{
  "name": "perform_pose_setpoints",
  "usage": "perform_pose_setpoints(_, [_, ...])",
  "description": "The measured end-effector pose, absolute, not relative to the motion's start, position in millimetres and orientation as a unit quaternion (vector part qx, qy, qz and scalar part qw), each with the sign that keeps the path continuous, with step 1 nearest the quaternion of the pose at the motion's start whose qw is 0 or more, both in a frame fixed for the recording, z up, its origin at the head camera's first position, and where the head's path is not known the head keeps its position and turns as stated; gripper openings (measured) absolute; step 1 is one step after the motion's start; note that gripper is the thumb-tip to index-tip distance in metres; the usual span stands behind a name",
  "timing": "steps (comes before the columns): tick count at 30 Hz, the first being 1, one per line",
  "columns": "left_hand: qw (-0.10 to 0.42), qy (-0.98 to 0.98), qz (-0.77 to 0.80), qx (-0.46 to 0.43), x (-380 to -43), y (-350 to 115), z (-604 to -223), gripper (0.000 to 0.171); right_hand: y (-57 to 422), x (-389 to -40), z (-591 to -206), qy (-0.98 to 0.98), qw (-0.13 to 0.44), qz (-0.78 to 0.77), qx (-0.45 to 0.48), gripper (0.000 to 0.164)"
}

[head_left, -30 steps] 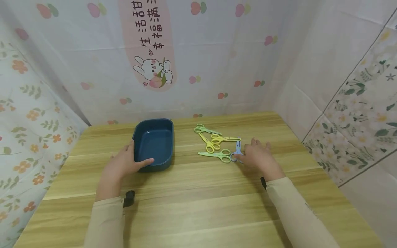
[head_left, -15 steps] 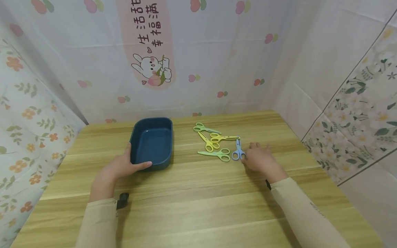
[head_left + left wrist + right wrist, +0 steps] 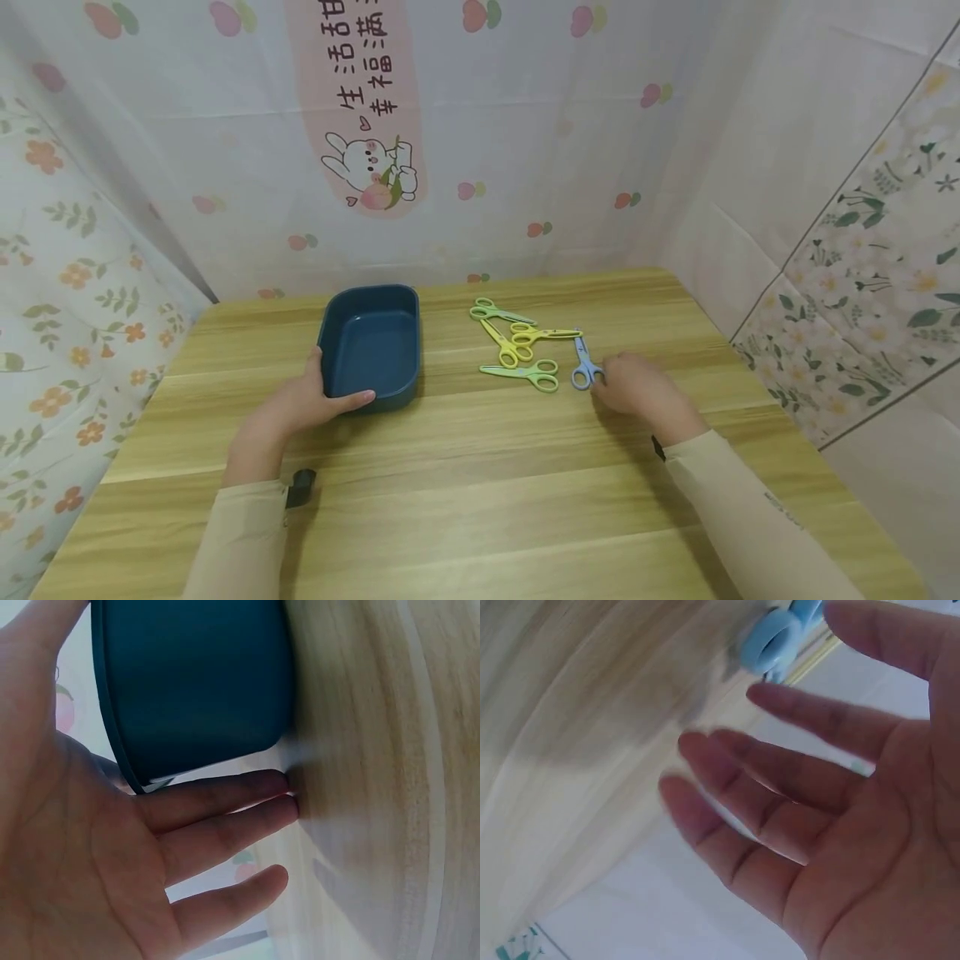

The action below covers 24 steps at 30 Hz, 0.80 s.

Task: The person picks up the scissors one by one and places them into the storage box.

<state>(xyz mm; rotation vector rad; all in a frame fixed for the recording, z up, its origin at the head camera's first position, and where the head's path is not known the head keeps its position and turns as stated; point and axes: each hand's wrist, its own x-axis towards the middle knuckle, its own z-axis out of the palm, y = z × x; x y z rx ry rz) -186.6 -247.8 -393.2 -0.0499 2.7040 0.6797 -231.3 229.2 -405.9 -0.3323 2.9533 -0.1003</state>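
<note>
Head view, from its left side: a white flowered cloth (image 3: 63, 279) hangs beside the wooden table (image 3: 465, 500), and my beige left sleeve (image 3: 238, 537) reaches in with a black device (image 3: 302, 488) at the wrist. My left hand (image 3: 291, 405) is at the near left corner of the dark blue bin (image 3: 377, 346). I have the thumb over the near rim and the fingers along the outside of the left wall. They look straight in the left wrist view, resting against the bin rather than clenched.

To the right of the bin lie five pairs of scissors: light green scissors (image 3: 514, 317) farthest back, then two yellow pairs, one pointing away from me (image 3: 494, 336) and one pointing right (image 3: 558, 334), their handles together. Nearer me are other green scissors (image 3: 519, 373), tips to the left.

Next come the blue scissors (image 3: 582, 356), handles towards me, one loop right at my right hand (image 3: 637, 387). Those fingers are loose and slightly bent; the right wrist view shows the loop beside my thumb and forefinger tips, but I can't tell whether both touch it. My right sleeve (image 3: 750, 521) comes last.
</note>
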Motion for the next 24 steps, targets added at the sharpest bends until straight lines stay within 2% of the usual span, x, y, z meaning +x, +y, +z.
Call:
perform_pose_setpoints(6, [0.171, 0.954, 0.247, -0.020, -187.3, -248.5, -394.9, 0.139, 214.7, -230.6, -406.3, 0.993, 0.065, -0.044, -0.091, 0.046])
perform_pose_setpoints(11, [0.166, 0.954, 0.249, -0.025, -189.0, -249.2, -396.4, 0.141, 211.0, -232.4, -409.7, 0.995, 0.058, -0.026, -0.076, 0.049])
perform_pose_setpoints(24, [0.158, 0.958, 0.238, -0.031, -189.6, -252.5, -397.8, 0.144, 212.6, -236.9, -416.5, 0.994, 0.092, -0.020, -0.054, 0.051])
